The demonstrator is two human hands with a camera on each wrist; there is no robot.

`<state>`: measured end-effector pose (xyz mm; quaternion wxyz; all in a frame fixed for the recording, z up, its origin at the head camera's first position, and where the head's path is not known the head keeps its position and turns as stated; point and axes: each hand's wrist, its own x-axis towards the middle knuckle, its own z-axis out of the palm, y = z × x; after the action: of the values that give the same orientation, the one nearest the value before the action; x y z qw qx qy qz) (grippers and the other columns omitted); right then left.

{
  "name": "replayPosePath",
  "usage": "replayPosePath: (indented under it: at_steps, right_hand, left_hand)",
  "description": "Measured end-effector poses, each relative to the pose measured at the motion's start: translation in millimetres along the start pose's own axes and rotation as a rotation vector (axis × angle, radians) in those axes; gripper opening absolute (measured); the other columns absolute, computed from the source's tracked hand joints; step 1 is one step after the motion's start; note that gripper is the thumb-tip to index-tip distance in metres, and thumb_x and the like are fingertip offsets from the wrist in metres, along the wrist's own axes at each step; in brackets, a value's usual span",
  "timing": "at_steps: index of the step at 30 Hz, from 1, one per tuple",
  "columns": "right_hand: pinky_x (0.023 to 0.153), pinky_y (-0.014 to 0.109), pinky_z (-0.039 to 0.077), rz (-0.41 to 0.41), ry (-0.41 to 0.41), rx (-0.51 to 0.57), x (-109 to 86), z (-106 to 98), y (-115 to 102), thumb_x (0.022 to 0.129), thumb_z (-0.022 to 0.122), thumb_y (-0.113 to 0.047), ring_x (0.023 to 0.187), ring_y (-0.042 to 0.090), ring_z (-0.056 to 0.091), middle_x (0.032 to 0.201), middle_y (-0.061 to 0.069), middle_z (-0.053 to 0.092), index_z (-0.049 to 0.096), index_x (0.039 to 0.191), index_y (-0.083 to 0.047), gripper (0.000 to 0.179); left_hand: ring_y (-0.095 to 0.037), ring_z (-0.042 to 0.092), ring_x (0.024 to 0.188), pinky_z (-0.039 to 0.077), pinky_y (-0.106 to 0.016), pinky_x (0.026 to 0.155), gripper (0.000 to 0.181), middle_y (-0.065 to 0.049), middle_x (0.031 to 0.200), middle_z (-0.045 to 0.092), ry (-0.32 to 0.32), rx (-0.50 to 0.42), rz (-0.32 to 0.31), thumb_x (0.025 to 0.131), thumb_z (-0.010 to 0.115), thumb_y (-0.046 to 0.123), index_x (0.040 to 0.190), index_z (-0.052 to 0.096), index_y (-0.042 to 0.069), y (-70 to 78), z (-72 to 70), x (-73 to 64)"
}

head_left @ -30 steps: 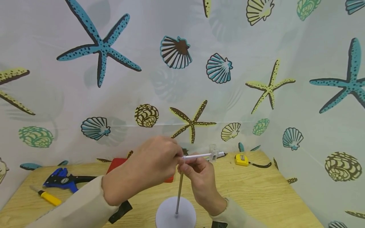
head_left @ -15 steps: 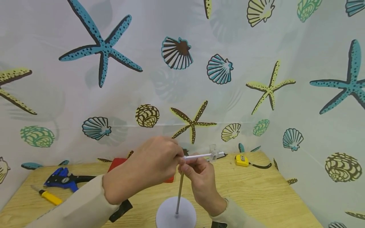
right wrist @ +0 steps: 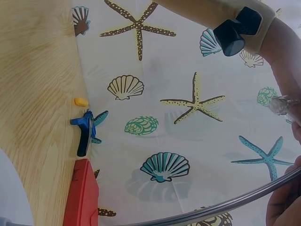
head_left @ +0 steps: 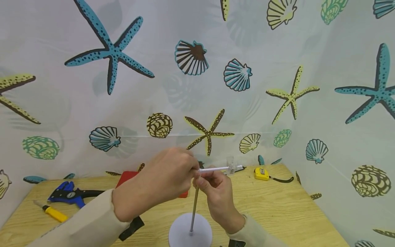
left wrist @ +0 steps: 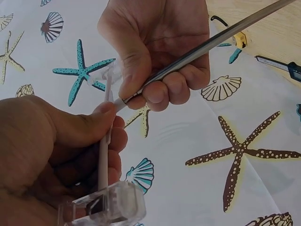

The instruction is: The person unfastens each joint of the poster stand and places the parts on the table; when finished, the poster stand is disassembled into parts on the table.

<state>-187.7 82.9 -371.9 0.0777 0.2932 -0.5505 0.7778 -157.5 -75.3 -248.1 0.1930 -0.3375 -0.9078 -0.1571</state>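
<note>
A: Where is the metal rod [head_left: 195,209], and which way does it run?
B: It's at the near middle of the table [head_left: 277,212], rising from the centre of a round white base [head_left: 182,236]. Its long axis is close to upright, the top leaning a little to the right.

A: And the white bar [head_left: 214,169]?
B: Up at the rod's top, lying crosswise to it. Its long axis runs left to right, nearly level, with the right end tipped slightly upward. A clear piece [head_left: 230,165] sits on that right end. The left wrist view shows another clear piece [left wrist: 124,202] at the opposite end, beside the palm.

A: What are the hands doing?
B: The left hand [head_left: 165,175] has its fingers curled around the white bar, thumb pressed along it. The right hand [head_left: 217,197] grips the rod near its upper end, between the thumb and bent fingers.

A: Are bar and rod joined?
B: I can't tell; they meet right at the fingertips, which cover the spot.

A: Anything around them?
B: On the left, a blue and black tool [head_left: 66,195] lies with a yellow-handled knife [head_left: 55,213] on its near side. A red case [head_left: 126,177] is partly hidden behind the left forearm. Far right, there's a yellow tape measure [head_left: 261,174] with a dark strap.
</note>
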Motion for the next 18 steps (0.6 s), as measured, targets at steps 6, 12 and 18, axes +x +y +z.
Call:
replayPosePath:
  at_steps: [6, 12, 18]
  right_hand:
    - [0.080, 0.018, 0.056, 0.010, 0.004, 0.000, 0.4, -0.5, -1.0, 0.097, 0.067, -0.009, 0.085, 0.000, 0.067, 0.093, -0.012, 0.071, 0.068, 0.096, -0.020, 0.011]
    - [0.080, 0.018, 0.056, -0.001, 0.000, 0.010, 0.4, -1.2, -0.4, 0.096, 0.067, -0.008, 0.085, 0.000, 0.067, 0.093, -0.012, 0.071, 0.069, 0.096, -0.020, 0.012]
    - [0.079, 0.018, 0.055, -0.023, -0.015, 0.013, 0.0, -1.2, 0.4, 0.097, 0.066, -0.006, 0.085, 0.000, 0.066, 0.094, -0.013, 0.071, 0.068, 0.097, -0.020, 0.014]
  left_hand:
    - [-0.008, 0.044, 0.060, 0.037, -0.018, 0.052, 0.017, 0.005, 0.066, 0.059, -0.016, -0.021, -0.019, 0.081, 0.071, -0.005, 0.073, 0.076, 0.010, 0.3, -1.3, 1.9]
    - [-0.008, 0.044, 0.058, 0.036, -0.018, 0.051, 0.016, 0.005, 0.066, 0.059, -0.024, -0.029, -0.029, 0.081, 0.072, -0.004, 0.074, 0.076, 0.010, 0.9, -1.2, 2.6]
    - [-0.008, 0.044, 0.060, 0.038, -0.018, 0.053, 0.015, 0.005, 0.065, 0.059, -0.030, -0.042, -0.021, 0.081, 0.076, -0.002, 0.073, 0.076, 0.010, -0.2, -1.5, 2.8]
